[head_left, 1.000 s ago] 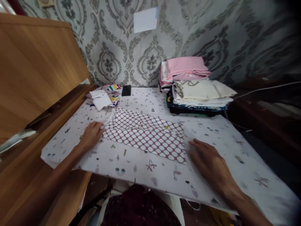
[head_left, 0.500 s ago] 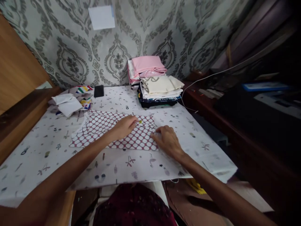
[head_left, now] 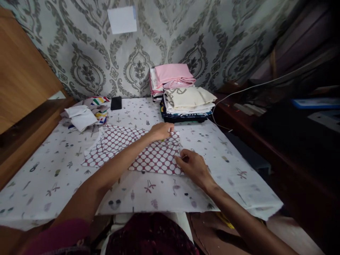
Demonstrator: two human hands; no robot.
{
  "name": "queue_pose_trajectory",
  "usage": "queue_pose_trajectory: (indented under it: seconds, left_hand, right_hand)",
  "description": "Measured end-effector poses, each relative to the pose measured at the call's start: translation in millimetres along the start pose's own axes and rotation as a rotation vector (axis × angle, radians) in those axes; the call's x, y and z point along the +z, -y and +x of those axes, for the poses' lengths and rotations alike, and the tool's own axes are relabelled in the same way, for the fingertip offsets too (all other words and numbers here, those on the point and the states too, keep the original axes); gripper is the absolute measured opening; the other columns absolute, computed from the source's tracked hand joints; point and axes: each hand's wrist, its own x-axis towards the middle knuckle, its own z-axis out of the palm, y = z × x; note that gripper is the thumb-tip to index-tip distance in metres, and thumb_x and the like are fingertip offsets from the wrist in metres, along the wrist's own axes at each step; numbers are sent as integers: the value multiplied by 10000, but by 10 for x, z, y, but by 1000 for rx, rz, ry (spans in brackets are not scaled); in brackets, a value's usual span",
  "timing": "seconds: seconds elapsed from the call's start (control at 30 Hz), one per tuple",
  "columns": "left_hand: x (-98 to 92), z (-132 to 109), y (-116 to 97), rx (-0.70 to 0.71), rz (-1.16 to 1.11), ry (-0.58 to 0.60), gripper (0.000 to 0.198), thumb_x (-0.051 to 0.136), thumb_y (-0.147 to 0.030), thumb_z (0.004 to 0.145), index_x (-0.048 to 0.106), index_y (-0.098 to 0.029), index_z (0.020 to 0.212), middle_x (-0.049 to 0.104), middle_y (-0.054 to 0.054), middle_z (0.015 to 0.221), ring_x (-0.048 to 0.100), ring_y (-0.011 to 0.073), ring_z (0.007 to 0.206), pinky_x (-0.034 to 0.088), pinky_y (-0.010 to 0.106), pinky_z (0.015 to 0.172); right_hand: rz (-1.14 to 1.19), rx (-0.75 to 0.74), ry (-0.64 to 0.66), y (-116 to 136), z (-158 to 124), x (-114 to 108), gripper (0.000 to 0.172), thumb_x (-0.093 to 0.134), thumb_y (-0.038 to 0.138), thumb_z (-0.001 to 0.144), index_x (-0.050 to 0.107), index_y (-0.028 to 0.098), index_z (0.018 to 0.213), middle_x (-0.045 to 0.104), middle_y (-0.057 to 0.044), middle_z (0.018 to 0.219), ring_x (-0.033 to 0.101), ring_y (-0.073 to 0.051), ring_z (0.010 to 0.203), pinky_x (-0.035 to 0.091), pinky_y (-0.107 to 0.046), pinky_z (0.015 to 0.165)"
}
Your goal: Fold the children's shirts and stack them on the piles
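A white cloth with a dark red lattice pattern [head_left: 156, 159] lies folded in a long shape on the table, its left end wrinkled and narrower. My left hand [head_left: 161, 131] has reached across it and is closed on its far edge near the right corner. At the right end, my right hand [head_left: 196, 168] pinches the cloth's edge between thumb and curled fingers. A small yellow spot on the cloth peeks out just under my left hand.
Folded clothes stand in two stacks at the back, one topped with pink cloth [head_left: 175, 73], one with cream cloth [head_left: 190, 97]. Left of them are a black phone-like slab [head_left: 116, 103] and a crumpled clothes heap [head_left: 81, 117]. A white cable [head_left: 247, 90] runs at right.
My left hand has moved right and away from me, from the cloth's middle to its far right corner. My right hand has closed on the right edge. The view has shifted slightly.
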Motion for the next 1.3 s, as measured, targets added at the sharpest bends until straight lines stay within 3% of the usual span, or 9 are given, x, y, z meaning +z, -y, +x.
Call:
queue_pose_trajectory:
  seconds: [0.1,0.23,0.43,0.53,0.7,0.9,1.07,1.17,1.3]
  left_hand:
    - [-229,-111,217,-29,-149,-10,113,498,-110,904,587,-169,939,589,-19,639,554,116,595,411,243,598]
    - [-471,-388,657,-183,-655,-13,189,490,-30,788,545,-177,894,567,-50,575,544,94,482,385,188,505]
    - [-519,-732,1154,-447,-983,-137,70,638,-122,775,583,-149,807,577,-29,611,567,96,505,478,200,522]
    - [-517,-762,1222,-425,-1005,-155,149,703,-249,818,591,-152,836,600,-11,655,596,114,552,505,226,541]
    - [-478,-684,1188,-244,-892,-71,253,746,-110,693,643,-157,919,542,-59,646,535,84,542,434,187,528]
    - [-403,-592,1207,-129,-417,-144,236,594,-51,708,649,-155,913,546,-42,666,557,134,651,460,245,650]
    - [-367,-823,1096,-4,99,-362,322,549,-167,875,610,-172,1190,656,96,1146,613,245,1102,487,393,978]
    - [-207,-1049,971,107,252,-385,386,408,-307,1017,528,-158,1352,566,158,1404,510,258,1333,402,435,1119]
    - [48,-1246,914,25,429,-143,593,330,-486,1047,395,-127,1513,337,187,1628,251,293,1537,208,534,1228]
  right_hand:
    - [252,-4,44,237,31,62,243,589,355,784,460,243,611,512,53,499,498,-129,437,392,-256,472]
    - [441,-55,141,635,158,367,223,613,316,787,468,239,635,517,67,510,525,-119,427,400,-229,436]
    - [363,70,363,966,356,963,246,607,126,789,461,232,622,547,70,474,571,-119,410,424,-203,420]
    - [364,120,394,982,383,1059,273,613,109,805,452,236,624,543,72,462,604,-137,425,452,-213,425]
    - [349,131,369,984,345,998,283,590,124,840,445,236,625,538,68,474,605,-144,439,432,-223,439]
    - [116,-237,255,960,194,939,189,600,174,874,552,210,695,616,29,635,566,-130,592,408,-250,605]
    - [-7,-485,138,809,219,874,144,494,181,939,637,200,936,655,-49,927,610,-181,823,470,-297,768]
    - [-119,-458,17,622,362,842,197,478,171,921,641,185,1031,621,-110,1089,593,-239,1027,481,-348,896]
    - [-220,-270,-32,376,497,825,243,531,235,893,638,175,1103,606,-125,1121,574,-273,1076,474,-386,948]
